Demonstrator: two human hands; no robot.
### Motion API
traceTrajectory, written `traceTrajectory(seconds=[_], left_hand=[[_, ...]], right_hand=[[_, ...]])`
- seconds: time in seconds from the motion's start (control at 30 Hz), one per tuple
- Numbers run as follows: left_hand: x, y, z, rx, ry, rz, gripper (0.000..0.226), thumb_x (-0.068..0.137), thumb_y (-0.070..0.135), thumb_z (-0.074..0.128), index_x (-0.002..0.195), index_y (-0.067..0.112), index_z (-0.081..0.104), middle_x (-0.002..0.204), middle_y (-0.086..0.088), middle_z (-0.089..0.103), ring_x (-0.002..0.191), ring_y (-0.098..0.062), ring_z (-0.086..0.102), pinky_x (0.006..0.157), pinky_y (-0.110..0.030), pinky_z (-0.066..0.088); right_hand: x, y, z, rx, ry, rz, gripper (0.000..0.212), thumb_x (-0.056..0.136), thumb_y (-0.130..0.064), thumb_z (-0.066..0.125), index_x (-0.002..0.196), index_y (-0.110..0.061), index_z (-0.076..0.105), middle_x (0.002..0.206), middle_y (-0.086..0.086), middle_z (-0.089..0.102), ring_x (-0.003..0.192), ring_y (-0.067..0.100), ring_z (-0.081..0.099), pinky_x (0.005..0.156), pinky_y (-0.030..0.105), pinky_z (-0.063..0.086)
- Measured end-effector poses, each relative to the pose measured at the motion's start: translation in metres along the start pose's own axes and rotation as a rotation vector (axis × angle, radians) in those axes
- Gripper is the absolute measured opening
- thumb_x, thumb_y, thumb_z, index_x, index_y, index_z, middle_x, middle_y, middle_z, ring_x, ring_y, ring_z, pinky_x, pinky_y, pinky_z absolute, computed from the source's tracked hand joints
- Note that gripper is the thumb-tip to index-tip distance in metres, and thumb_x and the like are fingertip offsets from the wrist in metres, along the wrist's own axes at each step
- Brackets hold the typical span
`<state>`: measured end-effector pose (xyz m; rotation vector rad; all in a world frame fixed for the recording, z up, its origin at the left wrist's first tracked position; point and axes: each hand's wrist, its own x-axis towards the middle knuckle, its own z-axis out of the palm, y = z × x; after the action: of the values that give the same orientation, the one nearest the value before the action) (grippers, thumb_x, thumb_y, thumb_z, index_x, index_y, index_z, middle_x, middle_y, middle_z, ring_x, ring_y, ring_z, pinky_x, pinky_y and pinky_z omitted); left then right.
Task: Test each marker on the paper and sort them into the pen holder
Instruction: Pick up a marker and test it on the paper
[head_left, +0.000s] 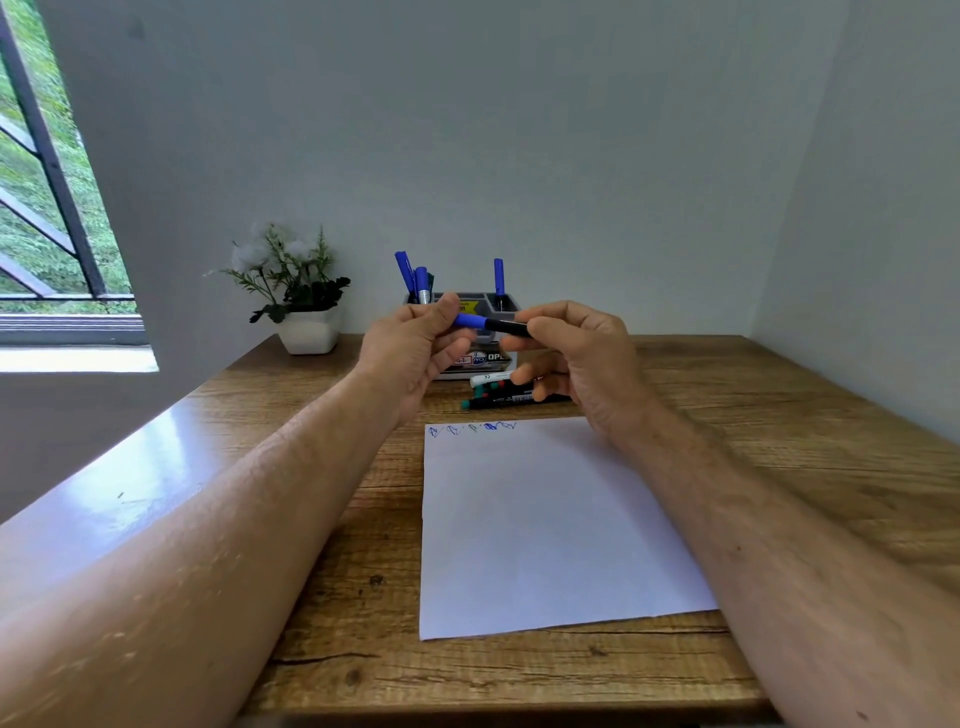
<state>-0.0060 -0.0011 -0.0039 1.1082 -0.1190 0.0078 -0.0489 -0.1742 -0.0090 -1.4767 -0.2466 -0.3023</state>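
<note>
Both hands grip one blue marker (485, 324) above the paper (545, 519).
Left hand (415, 353) pinches its cap, right hand (576, 358) clasps the barrel (likely capping or uncapping); pen holder (501, 304) just beyond.

The tabletop (779, 441) is brown wood with dark grain lines, knots and a long crack near its front edge. A white sheet of paper (545, 530) lies flat on it, near the middle, with a row of small blue and green scribbles (470, 428) along its far edge. Just beyond that edge a few markers (506, 392) lie on their sides, close together, in front of a grey pen holder (501, 304) that stands near the wall with blue markers upright in it. To the left of the holder sits a white pot (309, 332) with white flowers and green leaves.
</note>
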Motion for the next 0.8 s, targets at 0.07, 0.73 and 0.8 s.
traceTrajectory(seconds=[0.07, 0.73, 0.8], left_hand=[[0.001, -0.001, -0.001, -0.012, -0.001, 0.011, 0.024, 0.091, 0.019, 0.067, 0.109, 0.003, 0.063, 0.083, -0.011, 0.074, 0.065, -0.012, 0.072, 0.055, -0.018, 0.057], [0.006, -0.015, 0.007, -0.167, 0.004, 0.047, 0.017, 0.094, 0.006, 0.061, 0.111, 0.01, 0.059, 0.111, -0.018, 0.07, 0.084, -0.019, 0.074, 0.061, -0.023, 0.059], [0.006, -0.018, 0.011, -0.123, -0.002, 0.064, 0.029, 0.091, 0.001, 0.065, 0.116, 0.012, 0.053, 0.117, -0.018, 0.065, 0.089, -0.021, 0.074, 0.065, -0.025, 0.06]], right_hand=[[0.001, 0.001, 0.001, -0.038, 0.01, 0.0, 0.009, 0.095, -0.008, 0.06, 0.099, -0.009, 0.069, 0.091, 0.012, 0.078, 0.054, 0.022, 0.066, 0.043, 0.026, 0.049], [0.006, 0.005, 0.005, 0.051, 0.064, 0.195, 0.015, 0.098, -0.021, 0.06, 0.107, -0.009, 0.066, 0.094, 0.005, 0.079, 0.054, 0.015, 0.068, 0.04, 0.022, 0.047], [0.006, 0.007, 0.006, 0.002, 0.059, 0.185, 0.018, 0.098, -0.024, 0.061, 0.107, -0.01, 0.067, 0.094, 0.003, 0.079, 0.053, 0.015, 0.067, 0.04, 0.022, 0.046]])
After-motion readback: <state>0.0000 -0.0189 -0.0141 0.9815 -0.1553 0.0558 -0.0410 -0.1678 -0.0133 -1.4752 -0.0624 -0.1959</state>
